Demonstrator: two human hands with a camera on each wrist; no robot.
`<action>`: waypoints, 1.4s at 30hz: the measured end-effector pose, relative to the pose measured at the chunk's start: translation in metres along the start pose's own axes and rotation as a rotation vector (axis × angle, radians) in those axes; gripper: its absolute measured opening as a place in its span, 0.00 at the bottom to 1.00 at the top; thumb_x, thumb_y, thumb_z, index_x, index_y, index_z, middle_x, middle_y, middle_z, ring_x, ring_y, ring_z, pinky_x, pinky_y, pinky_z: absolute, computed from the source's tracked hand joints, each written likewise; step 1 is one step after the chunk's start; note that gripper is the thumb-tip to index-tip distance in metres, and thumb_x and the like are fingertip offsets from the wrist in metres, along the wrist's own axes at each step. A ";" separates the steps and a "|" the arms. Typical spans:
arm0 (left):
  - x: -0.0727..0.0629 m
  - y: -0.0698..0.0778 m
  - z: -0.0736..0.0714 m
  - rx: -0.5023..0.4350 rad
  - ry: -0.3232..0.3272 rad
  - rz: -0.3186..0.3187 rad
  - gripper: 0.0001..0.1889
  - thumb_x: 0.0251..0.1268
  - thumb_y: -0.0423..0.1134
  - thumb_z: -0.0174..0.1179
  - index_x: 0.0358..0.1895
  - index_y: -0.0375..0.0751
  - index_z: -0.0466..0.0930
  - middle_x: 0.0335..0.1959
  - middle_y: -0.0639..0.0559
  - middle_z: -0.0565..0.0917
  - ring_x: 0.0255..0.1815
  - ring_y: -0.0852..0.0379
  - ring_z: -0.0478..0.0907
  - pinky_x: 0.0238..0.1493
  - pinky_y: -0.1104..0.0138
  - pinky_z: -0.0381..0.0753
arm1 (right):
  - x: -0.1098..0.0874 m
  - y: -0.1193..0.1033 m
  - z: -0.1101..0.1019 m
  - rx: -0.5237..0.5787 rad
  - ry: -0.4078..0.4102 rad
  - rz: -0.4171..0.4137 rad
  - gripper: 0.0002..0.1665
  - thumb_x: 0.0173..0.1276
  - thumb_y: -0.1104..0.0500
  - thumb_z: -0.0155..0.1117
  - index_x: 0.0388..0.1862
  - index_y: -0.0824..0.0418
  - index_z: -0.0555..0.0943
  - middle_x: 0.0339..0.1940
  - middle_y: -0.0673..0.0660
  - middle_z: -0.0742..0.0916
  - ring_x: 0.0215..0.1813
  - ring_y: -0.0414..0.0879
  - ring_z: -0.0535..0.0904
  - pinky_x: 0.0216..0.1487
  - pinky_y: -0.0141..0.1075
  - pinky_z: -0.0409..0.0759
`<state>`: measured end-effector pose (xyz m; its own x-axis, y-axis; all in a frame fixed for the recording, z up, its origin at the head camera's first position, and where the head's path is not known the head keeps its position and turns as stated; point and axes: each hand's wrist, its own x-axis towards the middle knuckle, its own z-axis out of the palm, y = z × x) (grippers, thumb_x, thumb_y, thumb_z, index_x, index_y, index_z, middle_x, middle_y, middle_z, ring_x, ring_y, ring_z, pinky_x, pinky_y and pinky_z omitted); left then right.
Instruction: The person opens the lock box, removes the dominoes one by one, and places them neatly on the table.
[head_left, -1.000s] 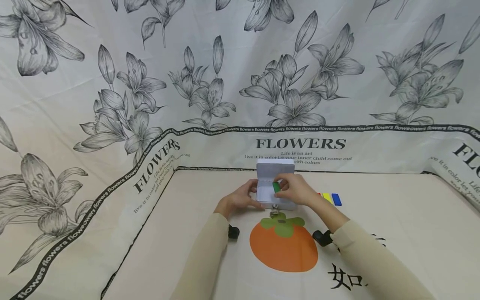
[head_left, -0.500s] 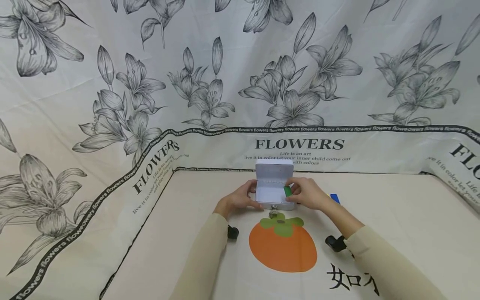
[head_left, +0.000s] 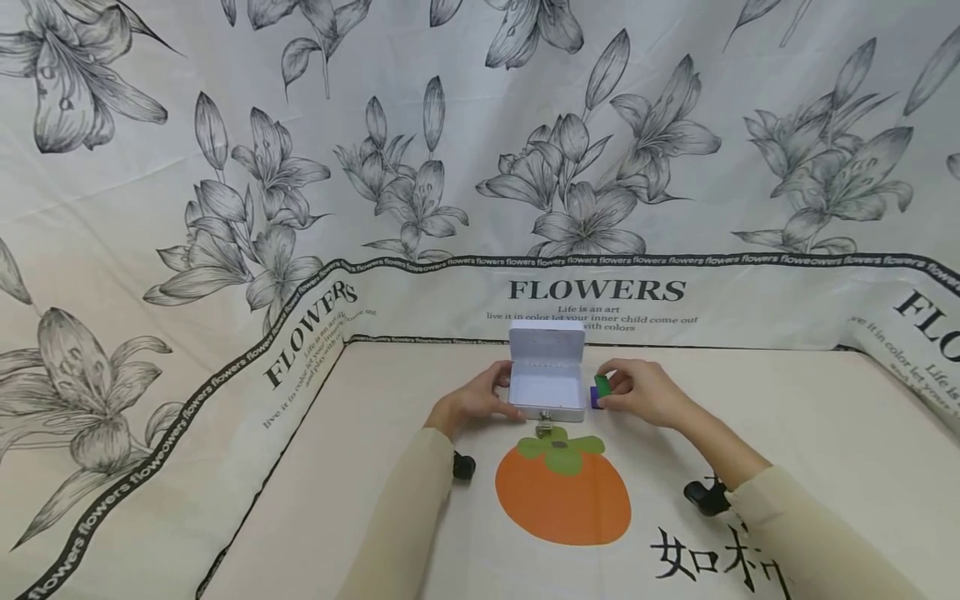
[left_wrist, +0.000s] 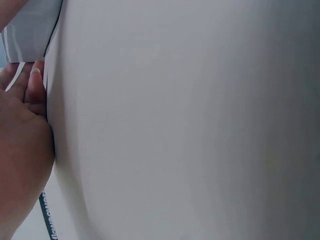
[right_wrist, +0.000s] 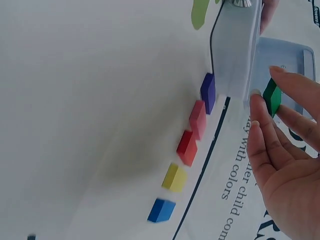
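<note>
A small white box (head_left: pixel 570 414) stands with its lid (head_left: pixel 547 343) raised and a metal latch (head_left: pixel 544 427) hanging at its front. Its inside shows nothing in the head view. My left hand (head_left: pixel 482 395) holds the box's left side, thumb at the front corner; in the left wrist view, fingers (left_wrist: pixel 36 85) touch the wall. Just right of the box, my right hand (head_left: pixel 641 392) pinches a green block (right_wrist: pixel 272 97) between thumb and fingers, off the table. A purple block (right_wrist: pixel 208 93) lies beside the box, partly behind the green one in the head view.
Beyond the purple block, a pink block (right_wrist: pixel 198 120), a red block (right_wrist: pixel 187 148), a yellow block (right_wrist: pixel 174 177) and a blue block (right_wrist: pixel 161 210) form a row; the right hand hides these in the head view. An orange persimmon print (head_left: pixel 562 500) marks the cloth.
My right hand has carried the green block out of the open box and rightward past its edge, uncovering the box's inside. The left hand stays at the box.
</note>
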<state>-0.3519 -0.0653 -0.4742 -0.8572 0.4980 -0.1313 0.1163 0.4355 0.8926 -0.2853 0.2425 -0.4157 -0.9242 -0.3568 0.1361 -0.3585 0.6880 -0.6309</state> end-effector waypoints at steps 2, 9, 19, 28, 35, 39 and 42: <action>0.001 -0.001 0.000 0.004 0.002 -0.002 0.53 0.47 0.34 0.80 0.79 0.47 0.59 0.63 0.47 0.74 0.65 0.50 0.69 0.74 0.55 0.63 | -0.004 0.003 -0.004 -0.005 0.004 0.008 0.26 0.61 0.61 0.78 0.55 0.69 0.81 0.39 0.60 0.88 0.38 0.48 0.84 0.41 0.41 0.82; 0.001 -0.005 0.001 -0.003 0.016 -0.010 0.53 0.47 0.34 0.81 0.78 0.47 0.60 0.63 0.49 0.74 0.66 0.51 0.68 0.75 0.55 0.61 | -0.015 0.013 -0.015 -0.027 0.010 0.034 0.26 0.62 0.59 0.77 0.56 0.69 0.81 0.40 0.60 0.88 0.39 0.48 0.84 0.41 0.41 0.83; -0.003 -0.004 0.002 -0.005 0.006 -0.008 0.53 0.48 0.36 0.81 0.79 0.48 0.58 0.62 0.50 0.74 0.65 0.51 0.67 0.72 0.54 0.63 | -0.035 0.030 -0.033 -0.093 0.037 0.074 0.26 0.62 0.61 0.77 0.56 0.70 0.80 0.39 0.59 0.87 0.39 0.49 0.83 0.38 0.39 0.83; -0.002 -0.004 -0.001 0.003 0.013 -0.001 0.53 0.48 0.36 0.81 0.79 0.46 0.58 0.64 0.49 0.73 0.66 0.50 0.67 0.75 0.54 0.61 | -0.047 0.064 -0.051 -0.150 0.051 0.126 0.27 0.63 0.58 0.76 0.57 0.70 0.79 0.41 0.62 0.87 0.41 0.51 0.82 0.42 0.45 0.81; -0.001 -0.001 -0.001 -0.004 0.000 0.016 0.53 0.49 0.35 0.80 0.79 0.46 0.58 0.63 0.48 0.73 0.66 0.50 0.68 0.75 0.55 0.61 | -0.049 0.083 -0.058 -0.154 0.012 0.125 0.26 0.64 0.60 0.74 0.56 0.71 0.79 0.42 0.62 0.86 0.43 0.54 0.82 0.44 0.48 0.81; -0.001 0.000 0.000 -0.012 0.000 0.000 0.53 0.48 0.35 0.80 0.79 0.47 0.58 0.63 0.49 0.74 0.65 0.51 0.68 0.73 0.55 0.63 | -0.048 0.094 -0.057 -0.167 -0.012 0.149 0.25 0.63 0.60 0.75 0.55 0.69 0.80 0.43 0.63 0.86 0.46 0.58 0.82 0.46 0.53 0.81; 0.000 0.000 0.001 -0.012 -0.004 -0.002 0.53 0.48 0.35 0.80 0.79 0.47 0.58 0.63 0.48 0.74 0.65 0.51 0.68 0.72 0.55 0.64 | -0.047 0.100 -0.054 -0.175 -0.020 0.171 0.25 0.63 0.59 0.75 0.55 0.68 0.80 0.45 0.65 0.85 0.47 0.59 0.81 0.48 0.55 0.81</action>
<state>-0.3518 -0.0647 -0.4745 -0.8555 0.5001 -0.1343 0.1089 0.4274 0.8975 -0.2854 0.3625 -0.4440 -0.9713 -0.2367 0.0228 -0.2160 0.8380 -0.5011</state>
